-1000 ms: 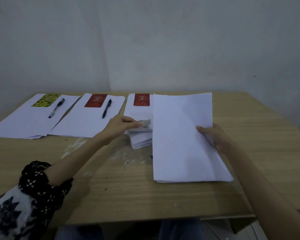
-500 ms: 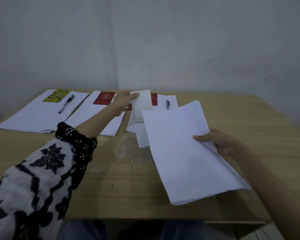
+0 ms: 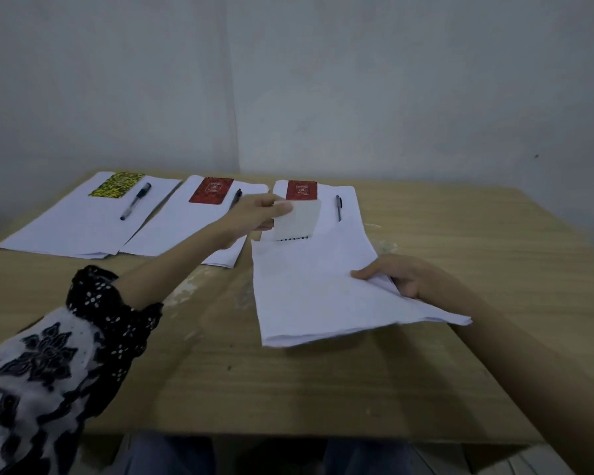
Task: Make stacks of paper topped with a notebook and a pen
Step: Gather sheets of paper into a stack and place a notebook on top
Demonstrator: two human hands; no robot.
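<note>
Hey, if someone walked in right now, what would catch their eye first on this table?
Probably the left hand holding a small white spiral notebook up at the table's middle, while the right hand grips a loose stack of paper nearer the front edge. Behind them, along the far side, three finished paper stacks sit in a row, the left one topped by a yellow notebook and a pen.

A bare, dimly lit room serving as a plain workroom or office: a wood-grain counter (image 3: 426,234) pushed into the corner of unadorned grey-white walls (image 3: 357,80), laid out with paper stacks (image 3: 69,228), notebooks (image 3: 211,190) and pens (image 3: 135,201).
</note>
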